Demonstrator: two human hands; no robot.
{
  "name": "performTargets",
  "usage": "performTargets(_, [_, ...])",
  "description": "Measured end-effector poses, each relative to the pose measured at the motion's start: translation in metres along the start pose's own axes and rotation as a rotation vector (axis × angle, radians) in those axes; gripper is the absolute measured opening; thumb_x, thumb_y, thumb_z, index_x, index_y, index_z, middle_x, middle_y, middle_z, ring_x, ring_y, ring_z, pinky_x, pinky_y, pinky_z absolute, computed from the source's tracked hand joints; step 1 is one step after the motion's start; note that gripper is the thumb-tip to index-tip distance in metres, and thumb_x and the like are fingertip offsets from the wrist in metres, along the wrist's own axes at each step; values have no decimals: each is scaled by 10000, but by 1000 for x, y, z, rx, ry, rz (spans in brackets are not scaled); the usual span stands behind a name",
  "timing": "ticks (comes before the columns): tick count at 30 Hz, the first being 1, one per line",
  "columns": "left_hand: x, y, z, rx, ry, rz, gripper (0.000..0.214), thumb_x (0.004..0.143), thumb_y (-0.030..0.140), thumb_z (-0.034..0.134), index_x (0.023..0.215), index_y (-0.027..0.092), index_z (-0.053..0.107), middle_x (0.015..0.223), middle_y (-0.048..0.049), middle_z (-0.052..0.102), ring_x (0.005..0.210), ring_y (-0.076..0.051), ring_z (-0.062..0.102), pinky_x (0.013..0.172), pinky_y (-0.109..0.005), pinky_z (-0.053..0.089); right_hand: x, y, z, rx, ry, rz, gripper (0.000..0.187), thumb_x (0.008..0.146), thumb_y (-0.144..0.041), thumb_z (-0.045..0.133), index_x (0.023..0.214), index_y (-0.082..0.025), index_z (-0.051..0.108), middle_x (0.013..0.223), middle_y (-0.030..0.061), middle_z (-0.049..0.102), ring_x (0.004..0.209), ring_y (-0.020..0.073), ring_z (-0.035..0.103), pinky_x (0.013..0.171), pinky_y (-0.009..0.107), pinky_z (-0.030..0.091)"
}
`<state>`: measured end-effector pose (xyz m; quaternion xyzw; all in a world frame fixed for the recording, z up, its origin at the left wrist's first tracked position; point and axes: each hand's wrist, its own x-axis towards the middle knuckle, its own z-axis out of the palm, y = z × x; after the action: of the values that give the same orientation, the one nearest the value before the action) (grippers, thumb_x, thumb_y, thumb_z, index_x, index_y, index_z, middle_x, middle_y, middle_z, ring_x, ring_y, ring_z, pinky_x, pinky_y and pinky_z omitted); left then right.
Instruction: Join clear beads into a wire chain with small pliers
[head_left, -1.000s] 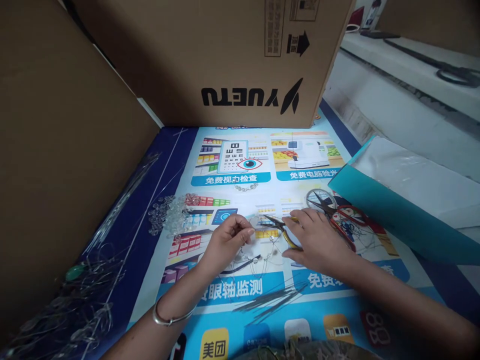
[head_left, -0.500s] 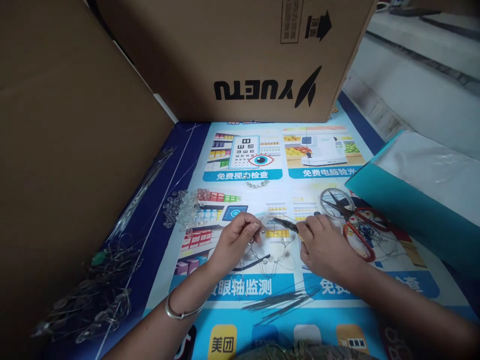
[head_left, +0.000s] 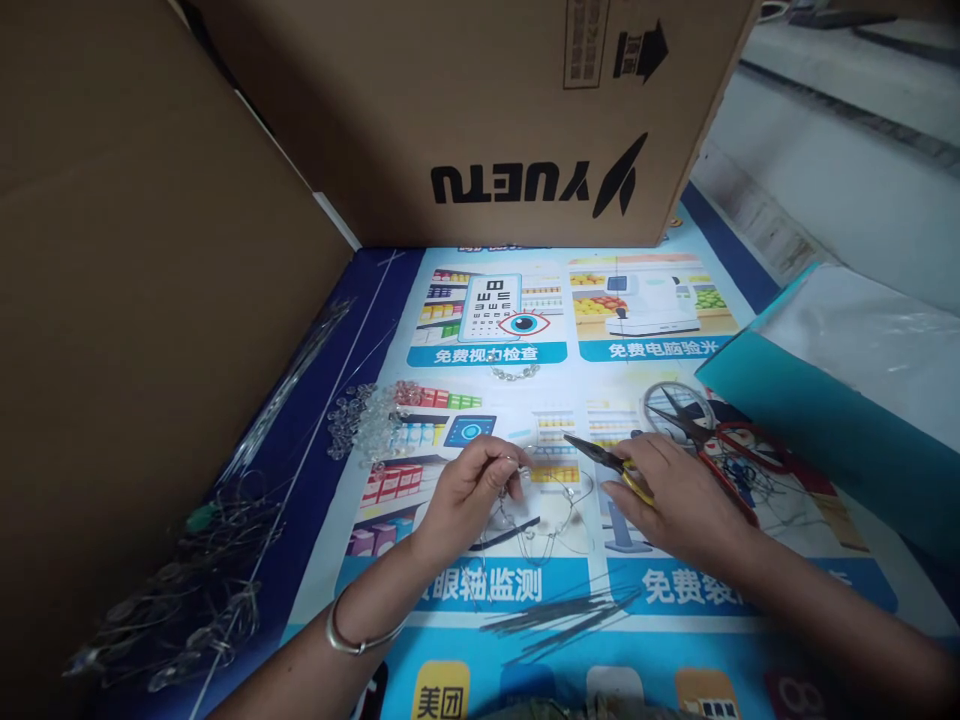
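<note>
Between finger and thumb, my left hand [head_left: 474,490] pinches a ring of thin wire strung with clear beads [head_left: 568,497]. The ring hangs down to the right of the fingers, over the printed sheet. My right hand [head_left: 667,490] is wrapped round the yellow handles of a pair of pliers [head_left: 600,455]. Their dark jaws point up and left, apart from the wire. Whether the jaw tips are parted I cannot tell. Loose dark wire pieces [head_left: 562,615] lie on the sheet below both hands.
Clear and pinkish beads [head_left: 375,420] lie in a heap at left, with wire bundles [head_left: 202,570] beyond. A short beaded strand [head_left: 516,374] lies farther back. Red-handled scissors [head_left: 694,425] rest at right by a teal box [head_left: 840,390]. Cardboard [head_left: 510,110] stands behind.
The pliers have come away from the beaded wire and moved to the right with my right hand. More of the yellow handles shows now. My left hand has barely moved.
</note>
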<state>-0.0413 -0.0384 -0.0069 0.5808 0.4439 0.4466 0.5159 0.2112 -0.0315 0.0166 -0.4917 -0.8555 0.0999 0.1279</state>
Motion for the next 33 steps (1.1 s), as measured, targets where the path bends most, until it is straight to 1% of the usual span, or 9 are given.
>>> performTargets(2, [0, -1, 0, 21, 3, 1, 120, 895, 264, 451, 894, 170, 526, 902, -51, 621, 627, -92, 558, 608, -239, 449, -1, -3, -5, 51, 47, -77, 298, 854, -361, 477, 1071, -163, 526, 992, 123, 561, 952, 256, 500, 810, 398, 428])
performTargets(4, [0, -2, -1, 45, 1, 15, 117, 896, 253, 450, 901, 174, 537, 901, -48, 609, 654, -98, 563, 620, -242, 452, -1, -7, -9, 68, 79, -147, 289, 854, -343, 487, 1080, -169, 532, 1002, 122, 558, 945, 252, 497, 840, 413, 414])
performTargets(7, [0, 0, -2, 97, -2, 75, 118, 894, 229, 451, 900, 168, 553, 877, -46, 594, 693, -108, 565, 653, -250, 454, -1, -15, -14, 37, 68, -219, 277, 855, -333, 497, 1065, -160, 551, 966, 117, 562, 892, 242, 496, 820, 409, 411])
performTargets(10, [0, 2, -2, 155, -11, 161, 107, 890, 199, 456, 901, 164, 556, 861, -48, 589, 727, -117, 564, 684, -260, 451, 2, -22, -18, -49, 47, -254, 270, 860, -347, 491, 1026, -151, 575, 929, 117, 566, 864, 243, 487, 770, 394, 410])
performTargets(15, [-2, 7, -2, 232, -25, 273, 113, 883, 156, 458, 880, 163, 572, 842, -59, 597, 810, -146, 566, 737, -284, 450, 5, -32, -24, -230, 20, -259, 263, 863, -355, 481, 1008, -160, 583, 894, 112, 563, 832, 246, 470, 739, 389, 376])
performTargets(19, [-3, 8, -2, 258, -22, 325, 112, 875, 131, 469, 912, 170, 567, 861, -59, 609, 815, -141, 567, 742, -279, 458, 4, -36, -25, -268, 11, -246, 239, 857, -337, 493, 993, -165, 585, 871, 105, 553, 807, 239, 463, 717, 375, 358])
performTargets(27, [-2, 6, -1, 249, -28, 350, 119, 865, 110, 481, 913, 162, 577, 858, -55, 613, 821, -136, 575, 738, -269, 469, 2, -35, -23, -212, 22, -242, 243, 865, -329, 495, 981, -139, 593, 889, 101, 557, 834, 231, 463, 747, 365, 359])
performTargets(33, [-4, 6, 1, 228, -8, 300, 112, 857, 106, 494, 913, 157, 578, 845, -47, 604, 776, -127, 579, 698, -257, 466, 2, -40, -25, -209, -6, -216, 252, 878, -323, 474, 984, -132, 600, 882, 104, 559, 855, 235, 474, 756, 363, 356])
